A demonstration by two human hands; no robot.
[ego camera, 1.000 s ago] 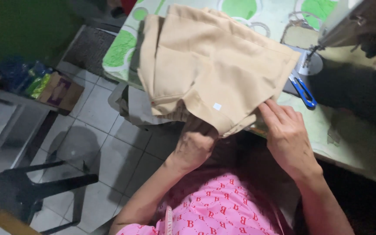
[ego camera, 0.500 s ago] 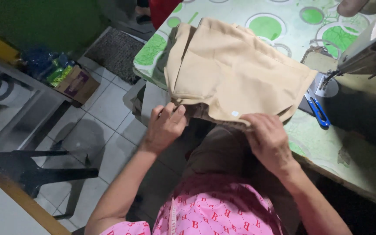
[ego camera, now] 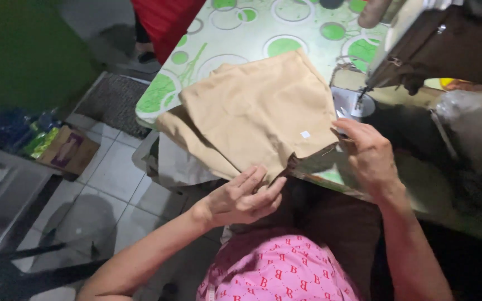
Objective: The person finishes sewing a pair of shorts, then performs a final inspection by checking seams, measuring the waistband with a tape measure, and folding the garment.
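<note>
A folded beige fabric with a small white tag lies on the table with a green-circle cloth, and its near edge hangs over the table's front edge. My right hand is at the fabric's near right corner, thumb and fingers closed on the edge where loose threads hang. My left hand hovers just below the fabric's near edge, palm up and fingers stretched together, holding nothing. My pink patterned shirt shows at the bottom.
A dark sewing machine stands at the back right, its needle plate next to the fabric. A clear plastic bag lies at the right. On the tiled floor are a cardboard box, a grey mat and a dark chair.
My left hand has let go of the fabric's near edge and turned palm up below it. My right hand slid along the edge to the right corner. The view shifted right.
</note>
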